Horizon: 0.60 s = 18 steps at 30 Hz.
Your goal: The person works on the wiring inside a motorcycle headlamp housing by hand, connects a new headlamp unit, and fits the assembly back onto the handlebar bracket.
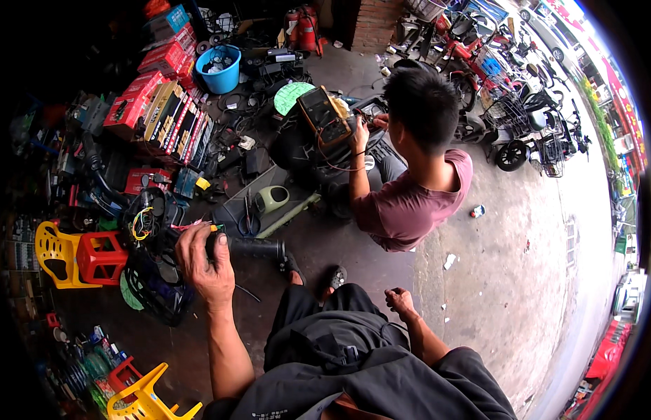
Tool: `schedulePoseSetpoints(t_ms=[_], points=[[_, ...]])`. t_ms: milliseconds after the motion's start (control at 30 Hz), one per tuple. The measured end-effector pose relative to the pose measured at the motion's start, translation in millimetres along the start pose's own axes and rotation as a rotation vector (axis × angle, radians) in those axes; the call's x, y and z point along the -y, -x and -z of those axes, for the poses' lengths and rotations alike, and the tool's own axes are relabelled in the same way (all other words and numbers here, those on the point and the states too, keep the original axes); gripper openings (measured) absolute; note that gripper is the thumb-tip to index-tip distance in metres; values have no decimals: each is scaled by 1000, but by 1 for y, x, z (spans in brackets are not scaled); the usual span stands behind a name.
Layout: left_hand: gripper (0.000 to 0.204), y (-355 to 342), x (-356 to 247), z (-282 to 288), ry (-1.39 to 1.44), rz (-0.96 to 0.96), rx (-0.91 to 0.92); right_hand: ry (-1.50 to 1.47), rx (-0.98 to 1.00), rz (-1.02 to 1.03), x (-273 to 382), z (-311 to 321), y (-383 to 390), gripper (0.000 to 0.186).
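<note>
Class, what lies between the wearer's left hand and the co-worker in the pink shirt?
In the head view, a black cylindrical part beside the left hand, then a pale green bar nearer the co-worker, and some floor.

Dk-grey loose cloth shirt (399, 381), short sleeves (472, 371), sm. pale print (269, 413); blk cloth trousers (295, 308); dk slip-on footwear (337, 276).

On my left I see a red stool (101, 253) just beside a yellow chair (71, 246). Farther ahead, a filled blue bucket (222, 82) stands near stacked red boxes (135, 100), and red fire extinguishers (308, 29) stand near a brick pillar (374, 25). To my right, parked two-wheelers (511, 115) crowd together.
</note>
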<state>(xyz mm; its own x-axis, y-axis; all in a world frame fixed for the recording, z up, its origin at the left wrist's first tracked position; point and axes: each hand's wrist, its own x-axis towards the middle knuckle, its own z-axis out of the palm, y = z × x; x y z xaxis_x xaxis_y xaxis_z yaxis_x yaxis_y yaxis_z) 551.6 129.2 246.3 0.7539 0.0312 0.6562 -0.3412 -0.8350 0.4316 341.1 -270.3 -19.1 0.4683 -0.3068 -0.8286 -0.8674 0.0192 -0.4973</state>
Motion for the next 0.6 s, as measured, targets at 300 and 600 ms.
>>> schedulePoseSetpoints(t_ms=[300,600], points=[[23,2,2,-1,-37,-6,-6,-40,33,10,-8,1,-4,35],[21,1,0,-1,-59,-25,2,-29,41,11,-12,4,-6,34]])
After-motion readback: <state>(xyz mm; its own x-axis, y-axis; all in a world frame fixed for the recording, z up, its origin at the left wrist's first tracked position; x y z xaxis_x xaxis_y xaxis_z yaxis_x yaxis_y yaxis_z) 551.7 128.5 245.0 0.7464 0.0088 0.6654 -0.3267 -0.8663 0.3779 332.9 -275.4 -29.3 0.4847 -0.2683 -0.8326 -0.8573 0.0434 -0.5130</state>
